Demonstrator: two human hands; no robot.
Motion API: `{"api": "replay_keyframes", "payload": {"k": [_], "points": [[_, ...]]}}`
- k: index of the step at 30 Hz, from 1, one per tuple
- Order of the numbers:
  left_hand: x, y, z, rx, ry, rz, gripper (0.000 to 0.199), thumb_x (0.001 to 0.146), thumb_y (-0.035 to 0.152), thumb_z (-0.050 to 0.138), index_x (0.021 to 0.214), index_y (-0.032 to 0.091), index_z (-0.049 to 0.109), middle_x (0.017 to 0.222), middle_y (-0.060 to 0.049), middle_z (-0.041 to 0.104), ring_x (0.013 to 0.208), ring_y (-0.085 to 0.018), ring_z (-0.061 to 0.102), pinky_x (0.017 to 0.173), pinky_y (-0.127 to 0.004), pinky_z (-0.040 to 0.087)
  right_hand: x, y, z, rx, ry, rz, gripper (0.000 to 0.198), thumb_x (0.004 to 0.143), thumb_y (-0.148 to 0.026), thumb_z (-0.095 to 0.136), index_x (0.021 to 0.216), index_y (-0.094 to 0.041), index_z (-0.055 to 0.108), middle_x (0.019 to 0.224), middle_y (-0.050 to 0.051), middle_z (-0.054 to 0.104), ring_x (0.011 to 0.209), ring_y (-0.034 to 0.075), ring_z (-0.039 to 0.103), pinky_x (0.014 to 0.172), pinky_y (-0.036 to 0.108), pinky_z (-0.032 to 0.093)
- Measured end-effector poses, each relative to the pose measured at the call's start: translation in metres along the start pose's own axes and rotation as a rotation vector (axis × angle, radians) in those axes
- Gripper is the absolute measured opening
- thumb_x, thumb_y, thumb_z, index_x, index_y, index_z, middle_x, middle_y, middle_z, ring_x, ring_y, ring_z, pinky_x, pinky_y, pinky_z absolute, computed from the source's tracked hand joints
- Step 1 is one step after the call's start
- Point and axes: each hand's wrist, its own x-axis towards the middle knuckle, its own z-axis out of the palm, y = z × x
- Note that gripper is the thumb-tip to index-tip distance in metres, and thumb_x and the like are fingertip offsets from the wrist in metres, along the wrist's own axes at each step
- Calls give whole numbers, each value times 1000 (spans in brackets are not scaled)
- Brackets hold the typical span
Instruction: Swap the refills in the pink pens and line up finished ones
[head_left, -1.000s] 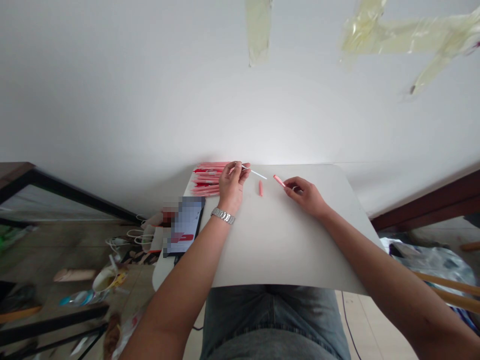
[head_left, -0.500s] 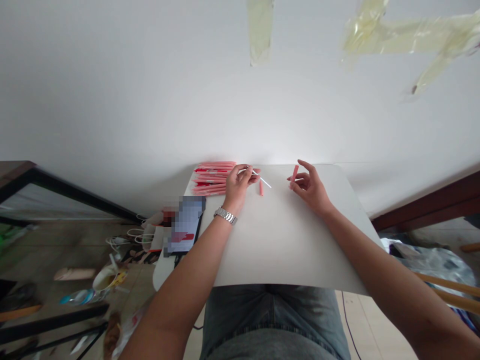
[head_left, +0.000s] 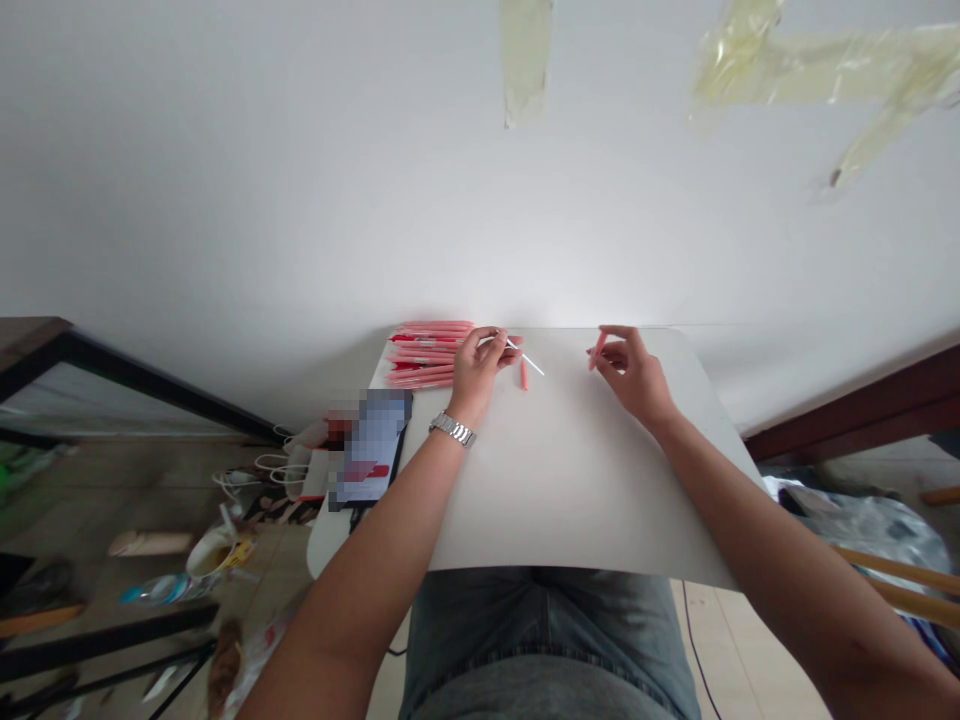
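Note:
My left hand (head_left: 481,368), a silver watch band at its wrist, pinches a thin white stick (head_left: 531,364), which looks like a pen refill and slants down to the right. A pink tip pokes out beside those fingers; its full shape is hidden. Just below lies a short pink tube (head_left: 524,375) on the white table (head_left: 570,480). Over the table's right part, my right hand (head_left: 630,375) holds another short pink tube (head_left: 598,350), tilted, between finger and thumb. Left of my left hand, several slim pink pens (head_left: 424,355) lie in bundles with red parts showing.
A phone or tablet (head_left: 375,450) rests at the table's left edge. White cables (head_left: 281,470), a cup (head_left: 211,552) and a plastic bottle (head_left: 157,592) are on the floor at left. The wall (head_left: 450,200) stands right behind the table. Clear plastic bags (head_left: 870,520) sit at right.
My right hand has moved slightly to the right with the pink tube, its index finger now bent over the tube's top end. My left hand has barely moved and keeps its white stick.

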Motion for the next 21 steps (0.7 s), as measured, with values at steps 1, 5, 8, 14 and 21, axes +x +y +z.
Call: {"api": "replay_keyframes", "payload": {"k": [1, 5, 8, 14, 21], "points": [[0, 0, 0, 3, -4, -2, 37, 86, 51, 76, 101, 19, 62, 101, -10, 78, 81, -15, 74, 84, -33, 61, 0, 1, -1, -45, -49, 31, 45, 92, -43, 68, 132, -29, 53, 101, 5, 79, 89, 24, 76, 87, 44, 61], [0, 0, -1, 2, -2, -6, 37, 87, 50, 76, 101, 19, 62, 101, -10, 78, 81, -14, 74, 85, -32, 61, 1, 3, -2, -32, -7, 60, 46, 92, -46, 68, 132, -28, 52, 104, 6, 80, 90, 24, 76, 89, 45, 61], [0, -1, -1, -4, 0, -4, 37, 86, 50, 77, 101, 19, 62, 101, -10, 78, 81, -14, 74, 84, -32, 61, 1, 4, 0, 68, 44, 36, 49, 90, -48, 69, 131, -28, 50, 109, 8, 78, 91, 24, 76, 86, 45, 62], [0, 0, -1, -5, 7, -9, 38, 85, 50, 78, 100, 19, 63, 100, -10, 78, 80, -14, 74, 84, -32, 61, 0, -3, 2, 126, 105, 13, 49, 91, -46, 68, 133, -30, 47, 113, 7, 74, 88, 24, 76, 83, 46, 64], [0, 0, 0, -5, -1, -13, 38, 85, 50, 78, 100, 19, 63, 100, -10, 78, 81, -15, 74, 84, -32, 61, 1, -1, 0, 31, -21, 10, 41, 91, -51, 68, 122, -28, 51, 108, 8, 77, 88, 25, 76, 83, 46, 63]]}}
